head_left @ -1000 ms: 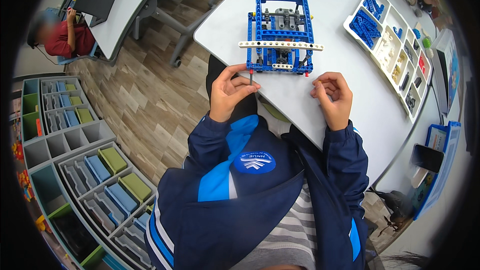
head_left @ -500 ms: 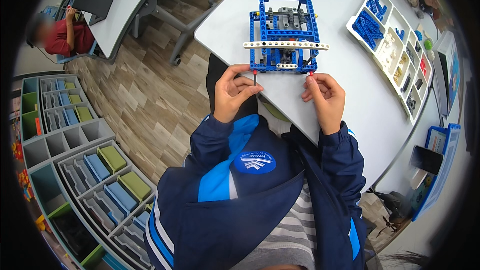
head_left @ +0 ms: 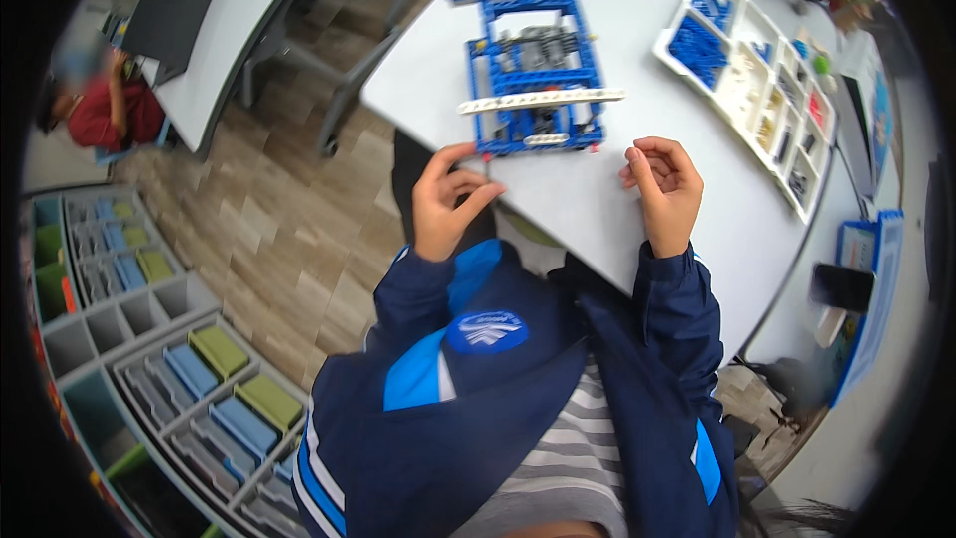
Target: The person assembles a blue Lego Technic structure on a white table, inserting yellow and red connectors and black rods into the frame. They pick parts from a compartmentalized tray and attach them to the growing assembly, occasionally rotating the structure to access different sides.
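Note:
A blue building-brick model (head_left: pixel 538 70) with white beams, grey gears and a small figure at its far end stands on the white table (head_left: pixel 687 199). My left hand (head_left: pixel 446 207) is at its near left corner, index finger beside a red connector. A short dark axle (head_left: pixel 487 168) extends from there between my thumb and curled fingers; blur hides how firmly they grip it. Off the near right corner, where another red connector (head_left: pixel 595 148) shows, my right hand (head_left: pixel 667 191) is apart from the model. Its fingers are loosely bent, with nothing visible in them.
A white sorting tray (head_left: pixel 732 105) of blue, white, red and dark parts lies to the right. Beyond it is a phone (head_left: pixel 841 287) on a blue box. Grey drawer units (head_left: pixel 189 299) stand at left. A person in red (head_left: pixel 115 115) sits at another table.
My right hand has come away from the red connector at the model's near right corner and moved right. My left hand stays at the left corner. The whole view has shifted slightly and blurred.

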### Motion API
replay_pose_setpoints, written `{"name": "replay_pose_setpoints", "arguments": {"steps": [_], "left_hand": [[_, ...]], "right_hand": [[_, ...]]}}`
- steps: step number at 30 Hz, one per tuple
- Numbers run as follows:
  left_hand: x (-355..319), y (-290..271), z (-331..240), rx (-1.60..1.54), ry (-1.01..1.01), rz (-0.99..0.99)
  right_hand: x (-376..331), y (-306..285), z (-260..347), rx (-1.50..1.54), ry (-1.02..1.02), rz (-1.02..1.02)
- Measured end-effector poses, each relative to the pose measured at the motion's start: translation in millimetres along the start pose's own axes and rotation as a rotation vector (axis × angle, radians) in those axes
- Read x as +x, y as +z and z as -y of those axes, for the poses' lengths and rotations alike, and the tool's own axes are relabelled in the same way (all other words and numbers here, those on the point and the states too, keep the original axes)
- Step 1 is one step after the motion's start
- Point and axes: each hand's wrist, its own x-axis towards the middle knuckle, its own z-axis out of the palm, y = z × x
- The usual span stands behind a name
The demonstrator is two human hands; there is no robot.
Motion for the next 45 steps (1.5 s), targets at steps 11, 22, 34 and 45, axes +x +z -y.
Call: {"name": "replay_pose_setpoints", "arguments": {"steps": [11, 22, 34, 45], "left_hand": [[5, -2, 15, -0.013, 0.079, -0.013], [9, -6, 27, 0.014, 0.135, -0.051], [9, -5, 26, 0.036, 0.120, -0.064], [7, 0, 21, 0.029, 0.156, -0.055]], "right_hand": [[174, -188, 7, -0.510, -0.353, -0.453], [260, -275, -39, -0.529, -0.181, -0.499], [130, -225, 23, -0.572, -0.393, -0.275], [-33, 37, -9, -0.302, -0.190, -0.095]]}}
